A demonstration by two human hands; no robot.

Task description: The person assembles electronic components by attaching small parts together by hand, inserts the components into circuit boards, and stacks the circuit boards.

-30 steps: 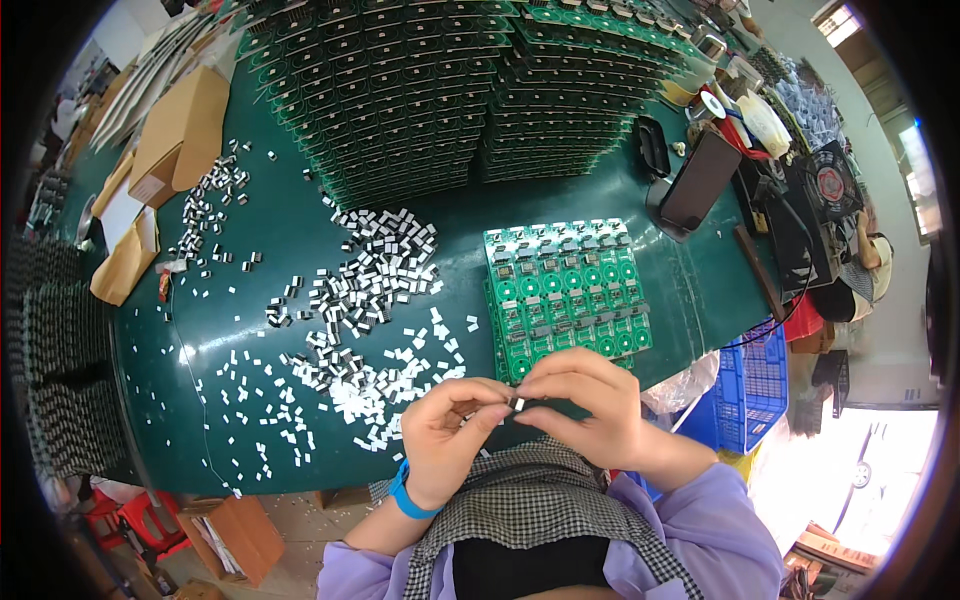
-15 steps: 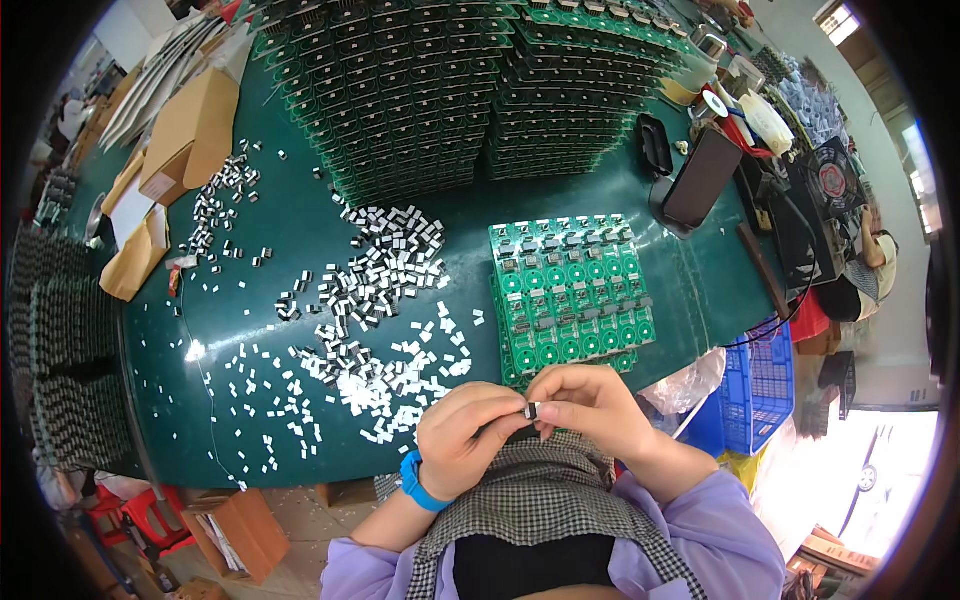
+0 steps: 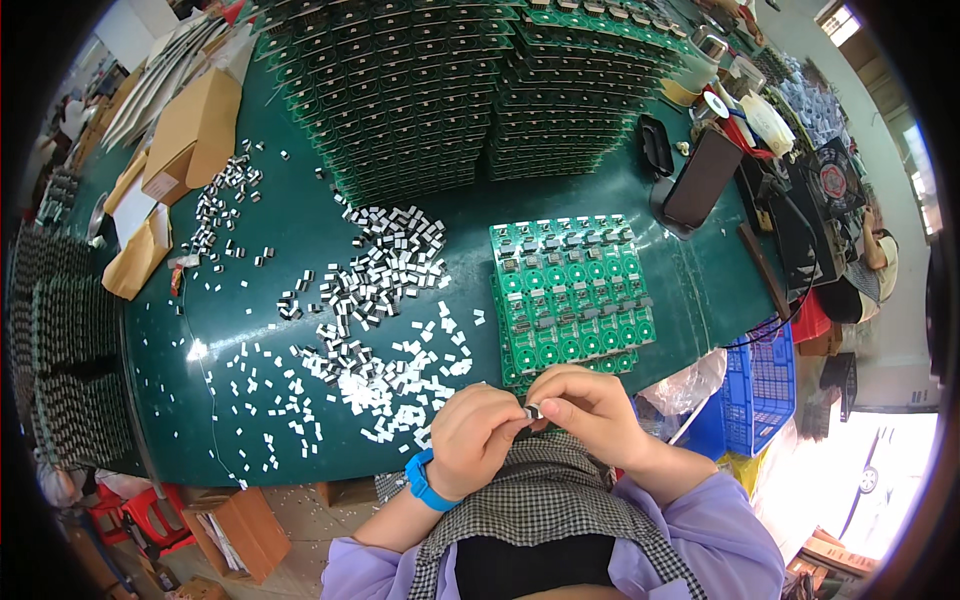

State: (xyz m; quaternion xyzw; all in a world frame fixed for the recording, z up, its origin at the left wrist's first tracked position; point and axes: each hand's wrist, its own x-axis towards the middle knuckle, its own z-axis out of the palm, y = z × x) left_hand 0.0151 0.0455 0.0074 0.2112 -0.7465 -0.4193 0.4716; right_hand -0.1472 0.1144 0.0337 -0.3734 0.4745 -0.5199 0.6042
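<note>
Both hands meet just beyond the table's near edge, over my lap. A small black-and-white block (image 3: 533, 411) is pinched between the fingertips of my left hand (image 3: 470, 435) and my right hand (image 3: 594, 412); it looks like the ones piled on the table, and the fingers cover part of it. Left of the hands lies a heap of such black blocks with white tops (image 3: 385, 268). Loose white pieces (image 3: 283, 388) are scattered around the heap's near side. Just beyond my right hand, green circuit boards (image 3: 573, 290) rest in a low stack.
Tall stacks of green circuit boards (image 3: 400, 100) fill the far side of the table (image 3: 470, 210). An open cardboard box (image 3: 195, 130) stands at the far left, beside more blocks. A dark phone-like slab (image 3: 702, 175) leans at the right. A blue crate (image 3: 757, 390) sits beyond the right edge.
My left hand has shifted slightly right and tilted around the small block. Both hands keep hold of it, and the things on the table have stayed put.
</note>
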